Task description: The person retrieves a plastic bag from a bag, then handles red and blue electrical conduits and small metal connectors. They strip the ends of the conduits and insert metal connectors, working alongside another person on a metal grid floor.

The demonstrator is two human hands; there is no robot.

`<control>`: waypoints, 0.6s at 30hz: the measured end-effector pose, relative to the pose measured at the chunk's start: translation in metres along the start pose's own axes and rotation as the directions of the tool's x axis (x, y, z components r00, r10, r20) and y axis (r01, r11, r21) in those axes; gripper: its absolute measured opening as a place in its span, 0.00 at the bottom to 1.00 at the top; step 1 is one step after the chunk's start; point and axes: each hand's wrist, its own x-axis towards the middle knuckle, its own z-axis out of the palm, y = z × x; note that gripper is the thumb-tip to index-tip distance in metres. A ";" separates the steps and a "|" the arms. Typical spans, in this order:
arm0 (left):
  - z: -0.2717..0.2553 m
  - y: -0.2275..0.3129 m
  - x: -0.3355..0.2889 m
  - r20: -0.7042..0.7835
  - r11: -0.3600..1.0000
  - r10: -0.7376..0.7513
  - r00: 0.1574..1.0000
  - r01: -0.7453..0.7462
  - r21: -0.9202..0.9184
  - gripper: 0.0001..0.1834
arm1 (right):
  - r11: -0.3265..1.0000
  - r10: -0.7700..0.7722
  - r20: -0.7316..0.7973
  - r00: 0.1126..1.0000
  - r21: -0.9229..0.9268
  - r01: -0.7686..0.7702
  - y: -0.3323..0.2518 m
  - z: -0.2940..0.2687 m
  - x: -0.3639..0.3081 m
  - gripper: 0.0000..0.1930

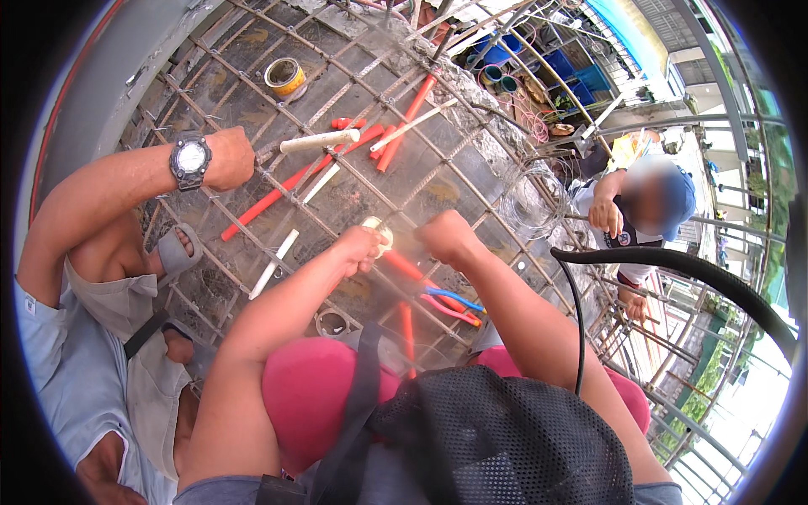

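My left hand (360, 252) is closed on a cream-coloured round piece (380, 235), which looks like a roll of tape, just above the rebar grid. A short gap to its right, my right hand (450, 238) is curled into a fist. What it holds, if anything, is hidden, and the space between the hands is hazy. Under them an orange-red pipe (404, 266) lies in the grid. Close below my right hand rest a blue handle (454, 299) and a pinkish-red handle (451, 311), as of a hand tool.
The rebar grid (362, 84) spreads ahead, with red pipes (290, 187), white pipes (274, 263) and a yellow can (285, 77). At left is a co-worker's fist (229, 158) with a watch. Another person (665, 198) is at right, near coiled wire (534, 202) and a black hose (673, 257).
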 end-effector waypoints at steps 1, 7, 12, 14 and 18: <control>0.001 0.002 -0.001 0.014 0.997 0.006 1.000 -0.007 0.079 0.11 | 0.998 0.025 -0.023 0.999 0.053 -0.023 0.001 0.004 0.003 0.17; 0.021 0.000 -0.006 -0.018 0.910 0.069 0.997 -0.056 0.410 0.12 | 0.884 0.151 0.015 0.988 0.446 -0.142 0.019 0.009 -0.028 0.13; 0.032 -0.003 0.002 -0.064 0.890 0.102 0.993 -0.062 0.451 0.13 | 0.999 -0.036 -0.119 0.992 0.025 0.039 0.010 0.005 -0.038 0.16; 0.033 0.001 0.005 -0.059 0.823 0.177 0.982 -0.115 0.557 0.13 | 0.989 0.025 -0.141 0.990 0.151 -0.003 0.004 -0.002 -0.032 0.16; 0.038 -0.001 0.000 -0.107 0.826 0.161 0.981 -0.075 0.559 0.12 | 0.861 0.118 0.073 0.990 0.490 -0.139 0.006 -0.016 -0.034 0.16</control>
